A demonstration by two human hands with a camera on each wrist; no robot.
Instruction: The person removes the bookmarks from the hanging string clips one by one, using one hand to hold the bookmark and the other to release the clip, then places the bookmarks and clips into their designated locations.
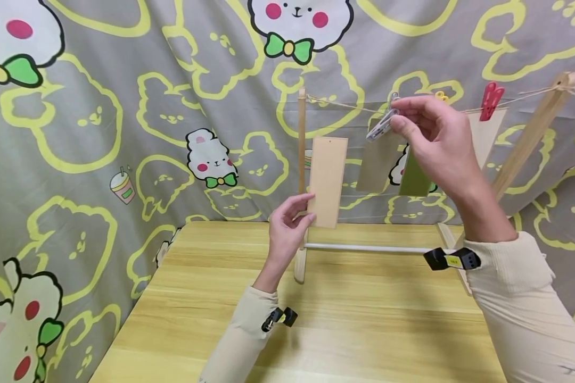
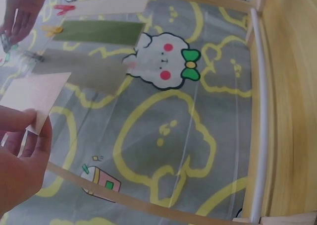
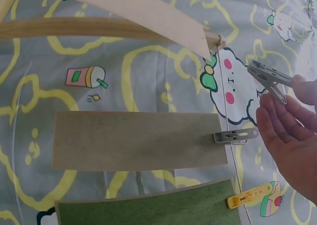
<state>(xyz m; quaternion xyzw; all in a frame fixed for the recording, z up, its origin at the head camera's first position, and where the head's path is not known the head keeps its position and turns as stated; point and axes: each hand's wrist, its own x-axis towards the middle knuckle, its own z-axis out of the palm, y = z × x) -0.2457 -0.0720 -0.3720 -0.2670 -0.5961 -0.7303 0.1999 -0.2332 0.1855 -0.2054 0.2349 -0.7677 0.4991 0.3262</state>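
My left hand (image 1: pixel 289 223) pinches the lower left edge of a pale beige card (image 1: pixel 329 183), which stands upright with a small hole near its top. My right hand (image 1: pixel 436 138) pinches a grey clothespin (image 1: pixel 382 125) between thumb and fingers, up near the string (image 1: pixel 335 102). On that string, a second grey clothespin (image 3: pixel 233 136) grips a grey-brown card (image 3: pixel 138 140). A yellow clothespin (image 3: pixel 250 195) holds a green card (image 3: pixel 148 210) beside it. Farther right, a red clothespin (image 1: pixel 491 101) holds another pale card (image 1: pixel 484 135).
A wooden frame carries the string between its left post (image 1: pixel 302 143) and right post (image 1: pixel 532 138). A white rod (image 1: pixel 374 248) joins them low over the wooden table (image 1: pixel 211 298). Behind hangs a grey cartoon-print curtain (image 1: pixel 158 58).
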